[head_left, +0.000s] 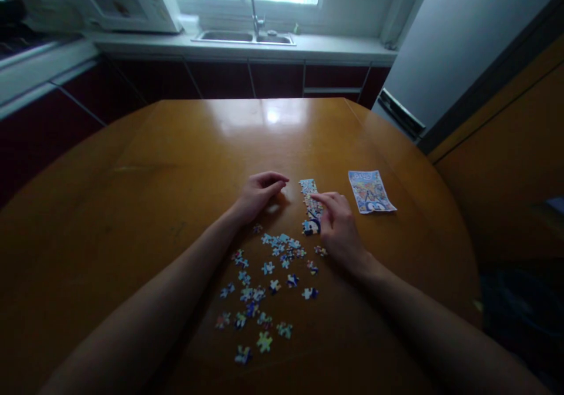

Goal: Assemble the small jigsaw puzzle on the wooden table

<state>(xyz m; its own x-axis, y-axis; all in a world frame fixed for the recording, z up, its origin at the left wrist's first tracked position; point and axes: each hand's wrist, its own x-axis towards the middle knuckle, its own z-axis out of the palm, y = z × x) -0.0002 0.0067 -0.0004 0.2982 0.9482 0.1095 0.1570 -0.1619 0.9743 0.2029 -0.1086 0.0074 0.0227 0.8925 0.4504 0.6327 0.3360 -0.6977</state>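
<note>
A narrow strip of joined jigsaw puzzle pieces [309, 188] lies on the table, with a dark-blue and white figure at its near end. My right hand [338, 224] rests over the strip's right side, its index finger stretched out onto the pieces and the other fingers partly hidden. To the left of the strip, my left hand [259, 195] lies on the table, fingers loosely bent, with nothing visible in it. Loose puzzle pieces [282, 243] are scattered between my forearms, several clustered just below the strip and others spread nearer to me, including a yellow-green piece [264, 342].
A creased printed picture sheet [371, 191] lies right of my right hand on the wooden table [185, 154]. Beyond the table are a counter with a sink [227, 36], a microwave [127, 1] and, at right, a tall grey refrigerator [458, 36].
</note>
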